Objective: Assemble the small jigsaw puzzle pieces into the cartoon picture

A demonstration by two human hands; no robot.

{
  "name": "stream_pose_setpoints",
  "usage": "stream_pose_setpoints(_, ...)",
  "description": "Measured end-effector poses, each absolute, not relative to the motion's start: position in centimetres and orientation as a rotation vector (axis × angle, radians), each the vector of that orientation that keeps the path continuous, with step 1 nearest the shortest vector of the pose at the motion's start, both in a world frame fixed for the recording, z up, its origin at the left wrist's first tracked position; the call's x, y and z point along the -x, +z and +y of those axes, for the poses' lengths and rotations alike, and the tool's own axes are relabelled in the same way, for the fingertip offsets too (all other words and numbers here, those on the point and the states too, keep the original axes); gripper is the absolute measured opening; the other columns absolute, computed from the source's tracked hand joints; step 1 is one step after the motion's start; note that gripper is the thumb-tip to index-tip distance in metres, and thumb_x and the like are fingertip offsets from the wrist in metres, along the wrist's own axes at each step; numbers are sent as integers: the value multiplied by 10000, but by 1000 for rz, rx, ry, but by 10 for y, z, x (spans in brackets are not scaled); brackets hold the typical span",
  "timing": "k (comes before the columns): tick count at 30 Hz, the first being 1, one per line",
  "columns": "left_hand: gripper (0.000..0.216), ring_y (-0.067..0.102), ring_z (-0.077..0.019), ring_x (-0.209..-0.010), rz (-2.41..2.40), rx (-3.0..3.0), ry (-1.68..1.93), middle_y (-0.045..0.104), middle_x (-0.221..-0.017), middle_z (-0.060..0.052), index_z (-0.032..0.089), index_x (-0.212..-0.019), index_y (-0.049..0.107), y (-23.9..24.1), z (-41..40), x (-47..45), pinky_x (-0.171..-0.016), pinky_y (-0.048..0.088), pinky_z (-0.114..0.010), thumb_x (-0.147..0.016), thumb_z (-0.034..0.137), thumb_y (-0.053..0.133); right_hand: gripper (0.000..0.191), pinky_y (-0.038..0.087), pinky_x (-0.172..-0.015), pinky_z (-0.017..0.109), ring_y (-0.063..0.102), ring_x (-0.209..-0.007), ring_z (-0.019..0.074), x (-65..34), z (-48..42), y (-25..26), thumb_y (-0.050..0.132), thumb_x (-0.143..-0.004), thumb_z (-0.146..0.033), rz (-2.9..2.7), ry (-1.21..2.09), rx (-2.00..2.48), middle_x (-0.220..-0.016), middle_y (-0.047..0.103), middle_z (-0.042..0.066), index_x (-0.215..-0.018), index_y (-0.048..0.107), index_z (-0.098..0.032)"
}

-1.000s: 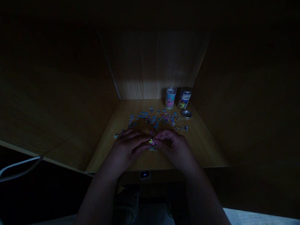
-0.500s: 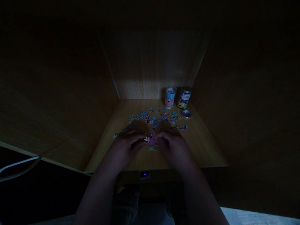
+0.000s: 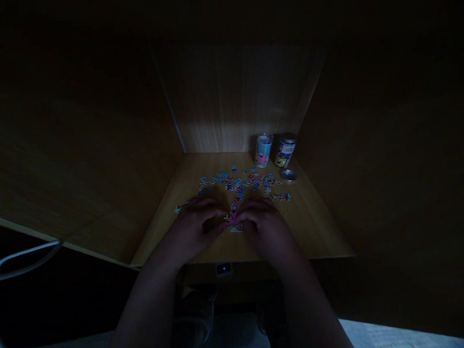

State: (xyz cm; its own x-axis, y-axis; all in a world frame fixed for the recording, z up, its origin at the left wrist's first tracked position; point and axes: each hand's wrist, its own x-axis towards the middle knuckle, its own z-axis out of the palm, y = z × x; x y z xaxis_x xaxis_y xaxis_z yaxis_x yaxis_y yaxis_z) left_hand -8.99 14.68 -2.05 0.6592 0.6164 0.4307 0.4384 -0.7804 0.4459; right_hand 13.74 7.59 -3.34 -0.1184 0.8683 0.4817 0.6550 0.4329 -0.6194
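Observation:
A small joined patch of jigsaw puzzle (image 3: pixel 236 228), mostly pink with a pale green lower edge, lies on the wooden surface between my hands. My left hand (image 3: pixel 199 221) pinches a yellow and pink puzzle piece (image 3: pixel 226 218) against the patch's left side. From the right, my right hand (image 3: pixel 262 221) has its thumb and finger on the pink part of the patch, partly covering it. Beyond my hands, many loose puzzle pieces (image 3: pixel 235 184) are scattered, and a short joined strip (image 3: pixel 280 197) lies to the right.
At the back right stand a clear-topped can (image 3: pixel 262 150) with a pink cartoon figure and a metal-lidded can (image 3: pixel 286 150). A round metal lid (image 3: pixel 289 175) lies before them. Wooden panels enclose the sides and back. A small device (image 3: pixel 223 269) sits below the front edge.
My left hand has brought the yellow and pink piece down to the patch's left side. My right hand's fingers have moved left onto the patch.

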Motion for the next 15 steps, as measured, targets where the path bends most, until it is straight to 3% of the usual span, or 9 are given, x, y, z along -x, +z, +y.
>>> stream_pose_setpoints(6,91,742,-262,-1085,846,-2557,801,815,-1138,-32,283,-1080,815,-17,145,89,-966,576,-452,-992,259,822,441,534,-1058,437,746,-1031,217,-137,76,-32,645,-938,78,-1855,319,1311,-1025,832,-13,-955,857,-308)
stream_pose_setpoints(15,189,735,-257,-1159,807,-2603,783,802,-1236,-24,313,-1156,813,-22,146,90,-1006,564,-466,-1035,182,751,417,530,-1040,445,739,-1018,225,-137,75,-35,656,-941,63,-1871,295,1312,-1022,831,-7,-971,858,-302)
